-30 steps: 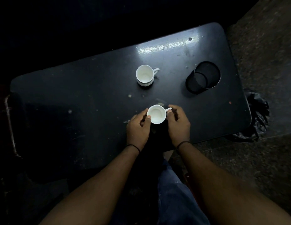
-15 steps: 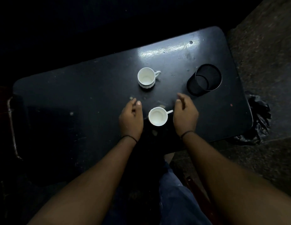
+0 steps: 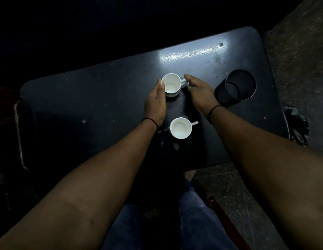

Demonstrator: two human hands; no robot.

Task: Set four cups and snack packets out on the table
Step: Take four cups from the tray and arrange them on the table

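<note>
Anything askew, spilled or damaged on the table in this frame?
The black mesh cylinder at the table's right end lies tipped over, open mouth towards the camera. Both white cups, far cup and near cup, stand upright and empty. The table is scuffed and speckled; no spill shows.

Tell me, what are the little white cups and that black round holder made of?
The far cup and near cup look like glazed ceramic: smooth, white, thin rims, though plastic is possible. The black holder seems to be metal mesh, matte and slightly see-through, but the light is too dim to be sure.
</note>
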